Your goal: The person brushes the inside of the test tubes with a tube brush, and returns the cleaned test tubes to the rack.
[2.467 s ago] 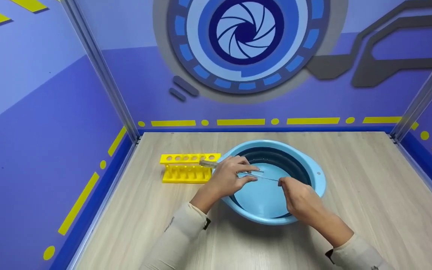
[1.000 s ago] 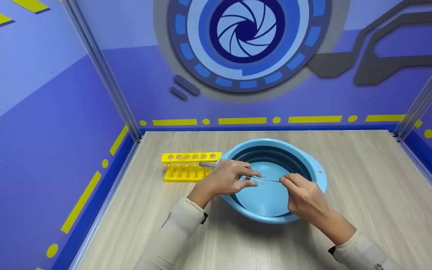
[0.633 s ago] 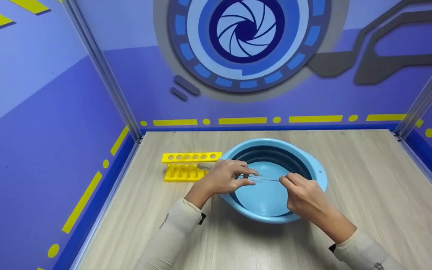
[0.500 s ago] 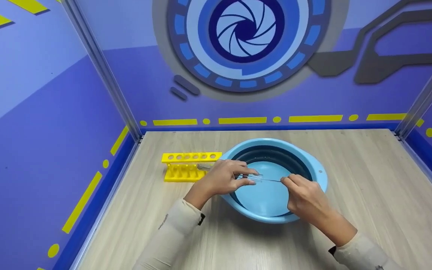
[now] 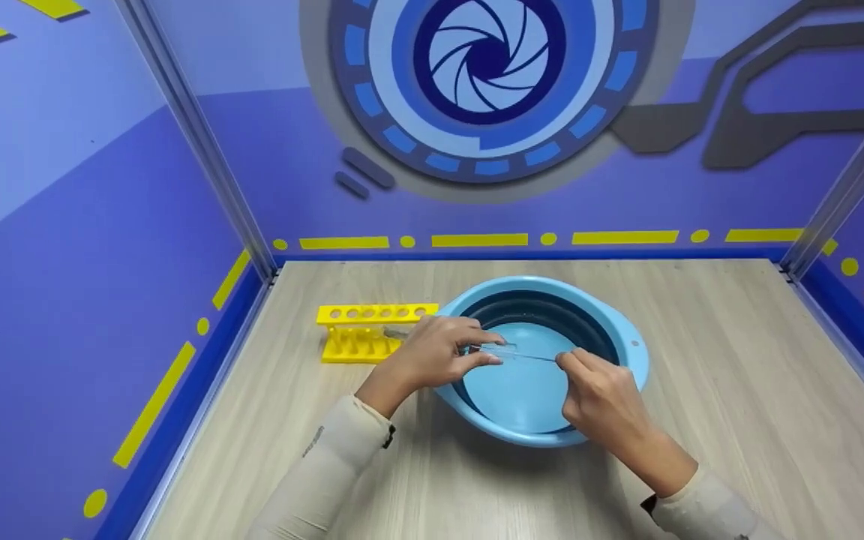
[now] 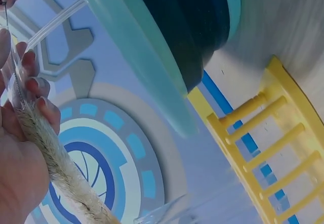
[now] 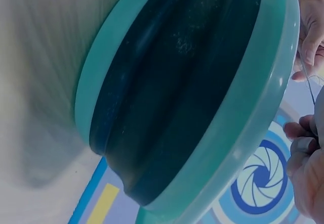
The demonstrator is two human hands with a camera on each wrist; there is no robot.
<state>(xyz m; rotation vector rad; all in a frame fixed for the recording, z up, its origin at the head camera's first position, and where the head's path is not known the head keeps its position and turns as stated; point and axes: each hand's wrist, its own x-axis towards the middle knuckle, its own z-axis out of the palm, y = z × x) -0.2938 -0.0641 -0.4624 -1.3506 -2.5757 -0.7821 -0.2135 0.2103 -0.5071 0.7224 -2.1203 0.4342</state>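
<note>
Over the basin, my left hand (image 5: 436, 352) holds a slim clear tube (image 5: 505, 350) lying nearly level, its end pointing right. A test tube brush (image 6: 66, 166) runs along the left palm, its pale bristles sticking out past the hand's left side. Part of it appears to lie inside the tube. My right hand (image 5: 603, 394) pinches the brush's thin wire handle (image 5: 541, 358) at its right end. Another clear, rod-like piece (image 6: 55, 24) juts from the left fingers in the left wrist view; its kind is unclear. Below both hands stands a light-blue basin (image 5: 631, 337) with dark folding sides.
A yellow test tube rack (image 5: 377, 313) stands left of the basin, partly behind the left hand. Clear tubes (image 6: 190, 211) show beside it in the left wrist view. The wooden tabletop (image 5: 732, 360) meets purple-blue panels (image 5: 252, 187) at the back and sides.
My left hand has shifted slightly left with the tube and the brush's bristled end. The right hand keeps its pinch on the wire, moving only a little. Rack and basin stay put.
</note>
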